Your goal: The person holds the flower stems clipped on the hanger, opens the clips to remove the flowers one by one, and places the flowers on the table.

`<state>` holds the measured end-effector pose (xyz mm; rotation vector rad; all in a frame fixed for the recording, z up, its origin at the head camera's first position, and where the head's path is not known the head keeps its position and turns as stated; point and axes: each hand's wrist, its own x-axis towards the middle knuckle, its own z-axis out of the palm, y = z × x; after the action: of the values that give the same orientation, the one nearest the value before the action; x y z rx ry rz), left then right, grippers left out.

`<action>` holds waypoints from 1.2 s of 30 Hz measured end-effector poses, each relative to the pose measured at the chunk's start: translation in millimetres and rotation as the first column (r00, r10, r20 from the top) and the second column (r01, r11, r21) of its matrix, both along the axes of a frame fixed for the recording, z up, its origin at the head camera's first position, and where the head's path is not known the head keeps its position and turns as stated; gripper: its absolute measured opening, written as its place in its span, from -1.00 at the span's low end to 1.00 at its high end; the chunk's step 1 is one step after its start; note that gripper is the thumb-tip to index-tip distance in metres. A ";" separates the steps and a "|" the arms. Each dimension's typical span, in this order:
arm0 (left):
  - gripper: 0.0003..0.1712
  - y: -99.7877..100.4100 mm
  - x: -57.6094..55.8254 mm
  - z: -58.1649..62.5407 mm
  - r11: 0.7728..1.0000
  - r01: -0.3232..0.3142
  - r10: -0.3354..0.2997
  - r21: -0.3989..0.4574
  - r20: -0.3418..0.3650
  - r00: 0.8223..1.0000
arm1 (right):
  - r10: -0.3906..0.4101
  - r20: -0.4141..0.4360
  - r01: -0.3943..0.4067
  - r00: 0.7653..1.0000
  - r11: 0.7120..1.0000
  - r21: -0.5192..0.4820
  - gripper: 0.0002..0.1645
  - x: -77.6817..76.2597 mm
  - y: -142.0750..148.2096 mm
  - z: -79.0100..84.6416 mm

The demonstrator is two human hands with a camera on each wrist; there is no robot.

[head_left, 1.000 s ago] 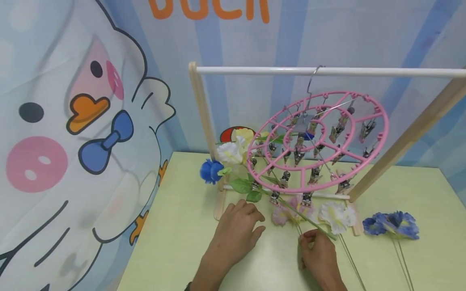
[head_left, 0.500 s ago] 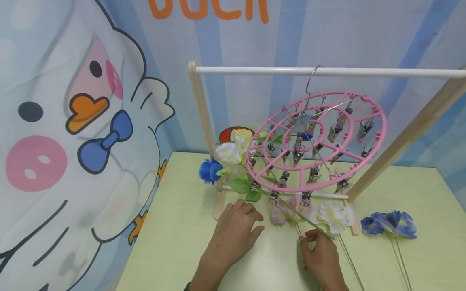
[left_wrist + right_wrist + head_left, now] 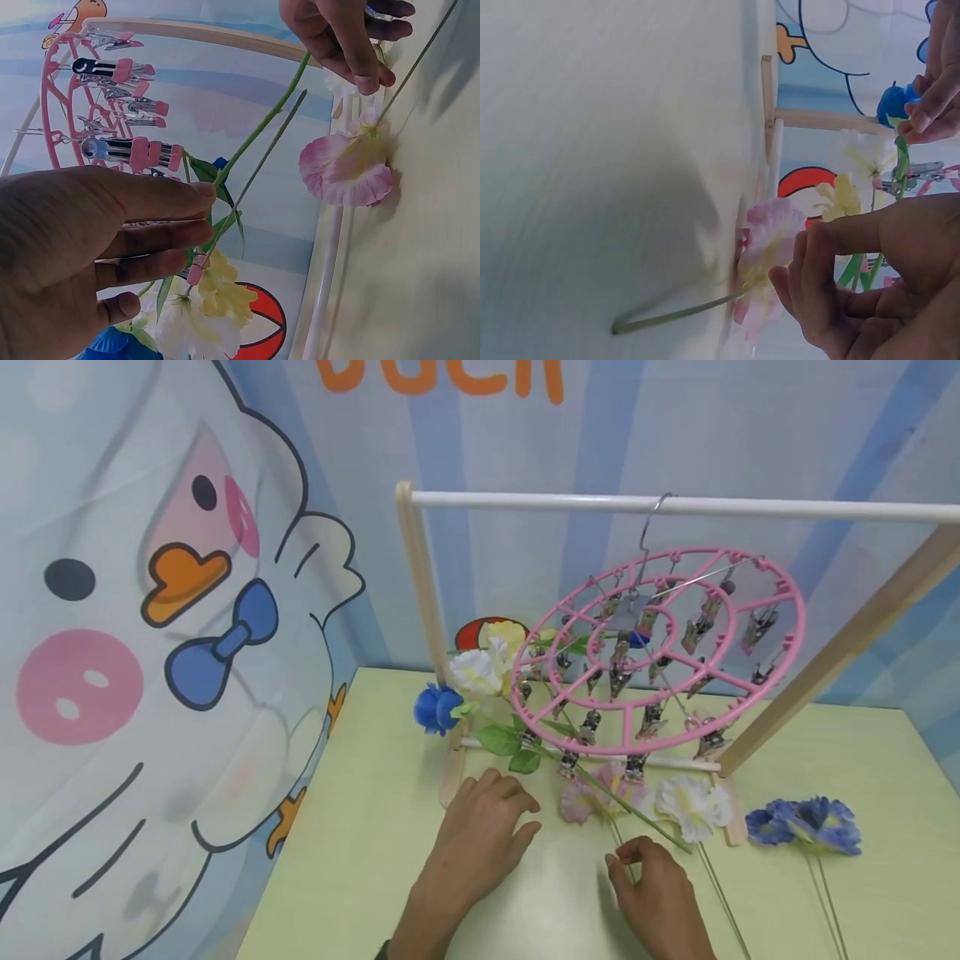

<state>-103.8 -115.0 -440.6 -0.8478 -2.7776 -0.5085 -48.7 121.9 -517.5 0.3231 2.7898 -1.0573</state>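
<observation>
Near the rack's left foot, my left hand [image 3: 483, 828] hovers with loosely bent fingers, holding nothing, below the green leaves [image 3: 501, 739] of a blue artificial rose [image 3: 437, 708]. The rose's green stem [image 3: 637, 814] slants rightward under a pink round clip hanger [image 3: 626, 749]. My right hand [image 3: 658, 889] is just below that stem's end, thumb and forefinger bent and apart with nothing between them. Beside it lies a pink artificial flower [image 3: 577, 802] on the table, its thin stem passing by the fingertips. In the left wrist view a small clip [image 3: 196, 270] is at a thin stem by the yellow flower [image 3: 225, 289].
The hanger hooks over the white bar [image 3: 525, 502] of a wooden rack [image 3: 420, 585]. White [image 3: 476, 671] and yellow [image 3: 506, 635] flowers are behind its left side. Another white flower [image 3: 693, 806] and a blue-purple flower [image 3: 806, 822] lie on the table [image 3: 352, 827] at right.
My right hand has drawn slightly down and away from the green stem's end, its thumb and forefinger parting. The left hand stays nearly still. The head view has shifted a little.
</observation>
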 end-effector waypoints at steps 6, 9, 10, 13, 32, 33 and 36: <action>-0.83 -1.9 -1.5 -1.1 0.999 -0.016 0.017 0.046 -0.020 1.000 | 0.078 -0.007 -0.078 0.997 0.997 -0.026 -0.73 2.4 -10.6 5.4; -0.83 -3.0 -2.4 -0.1 0.998 -0.031 0.032 0.058 -0.029 0.999 | 0.116 -0.084 -0.120 0.990 0.992 -0.046 -0.79 3.9 -17.1 9.0; -0.83 -3.5 -2.7 0.5 0.997 -0.036 0.038 0.062 -0.033 0.999 | 0.129 -0.117 -0.135 0.985 0.990 -0.049 -0.80 4.1 -19.4 10.7; -0.83 -5.1 -4.1 1.4 0.996 -0.049 0.053 0.081 -0.048 0.997 | 0.166 -0.227 -0.180 0.960 0.983 -0.044 -0.79 2.9 -26.4 15.8; -0.69 -15.1 -17.0 7.3 0.934 -0.107 0.177 0.341 -0.182 0.967 | 0.294 -0.669 -0.371 0.683 0.928 0.029 -0.40 -16.1 -66.7 42.1; -0.67 -15.5 -18.0 7.5 0.932 -0.109 0.183 0.346 -0.189 0.965 | 0.293 -0.675 -0.374 0.678 0.927 0.027 -0.38 -17.8 -68.7 43.9; -0.64 -15.4 -21.8 7.8 0.929 -0.113 0.200 0.353 -0.219 0.955 | 0.286 -0.679 -0.374 0.676 0.927 0.019 -0.33 -22.8 -73.2 49.1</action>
<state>-125.6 -130.4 -432.7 -0.5607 -2.4044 -0.7610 -71.5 48.7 -468.4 -0.7243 3.1464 -1.4592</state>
